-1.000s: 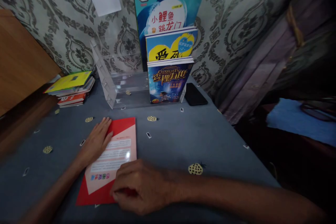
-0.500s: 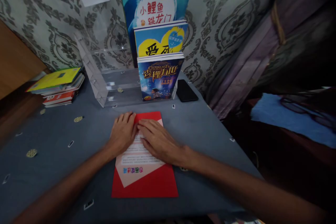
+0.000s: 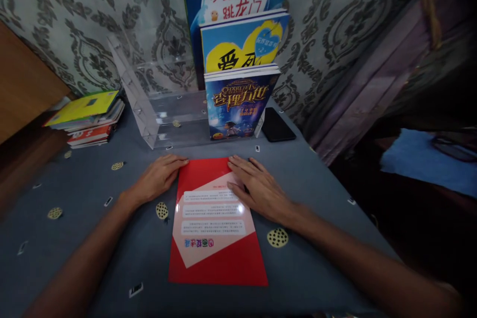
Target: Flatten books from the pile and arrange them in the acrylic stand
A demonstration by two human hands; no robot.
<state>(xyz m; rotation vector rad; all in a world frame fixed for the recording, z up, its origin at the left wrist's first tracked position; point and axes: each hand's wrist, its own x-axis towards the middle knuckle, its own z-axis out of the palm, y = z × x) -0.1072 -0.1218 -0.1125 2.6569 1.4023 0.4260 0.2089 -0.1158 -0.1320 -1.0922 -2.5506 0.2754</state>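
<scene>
1. Stacked books (image 3: 87, 117): ten o'clock from the red book.
2. Left hand (image 3: 158, 180): outstretched, fingertips at the book's eleven-o'clock corner, grip clasping nothing.
3. Red book (image 3: 219, 266): flat on the surface (image 3: 316, 278), coloured title inverted; apparently being steadied. Lifting would call for fingertips beneath an edge.
4. Standing books (image 3: 238, 104), twelve-to-one o'clock: "CHARLIE IX", "小鲤鱼跳龙门".
5. Right hand (image 3: 263, 190): one o'clock, flattened on the cover, grip unclenched.

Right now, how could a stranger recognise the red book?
On the tablecloth, before the clear rack, lies the red book. The left hand and right hand touch its far corners. Unlike the rack's upright books, it lies flat, showing a pale panel.
</scene>
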